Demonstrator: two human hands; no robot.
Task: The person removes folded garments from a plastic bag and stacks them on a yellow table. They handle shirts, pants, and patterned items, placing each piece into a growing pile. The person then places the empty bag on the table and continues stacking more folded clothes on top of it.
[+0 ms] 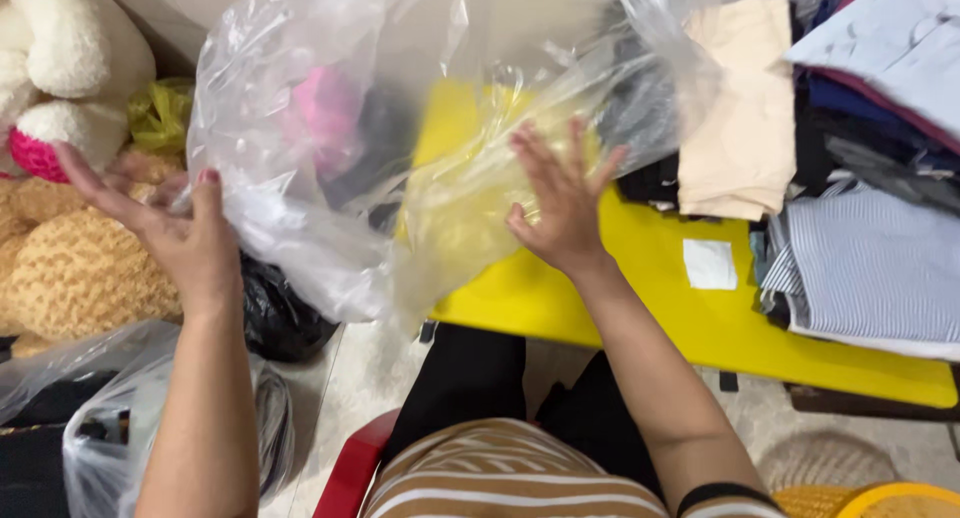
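1. Head view, the hands: the left hand (pixel 175 228) is raised at the left edge of a large clear plastic bag (pixel 400 138), fingers spread and open, the fingertips touching the crumpled film; whether any fingers pinch the film cannot be told. The right hand (pixel 562 203) lies flat with fingers splayed against the bag's right part, pressing the film toward the yellow tabletop (pixel 640 298).
2. Head view, the bag: it is held up and stretched between the two hands, its right part over the left end of the tabletop and its left part out past the table edge, above the floor. Through the film a blurred pink shape (pixel 322 113) and something dark show; what they are cannot be told.
3. Head view, the tabletop: a folded beige garment (pixel 740 108) lies just right of the bag, a small white square of paper (pixel 710 264) sits on the bare yellow surface, and a stack of folded clothes (pixel 880 178), striped and dark, fills the right end.
4. Head view, left side: plush toys (pixel 70 208), cream and tan, sit behind the left hand; a black bag (pixel 280 313) lies below the clear one, and further clear bags (pixel 100 418) lie at lower left.
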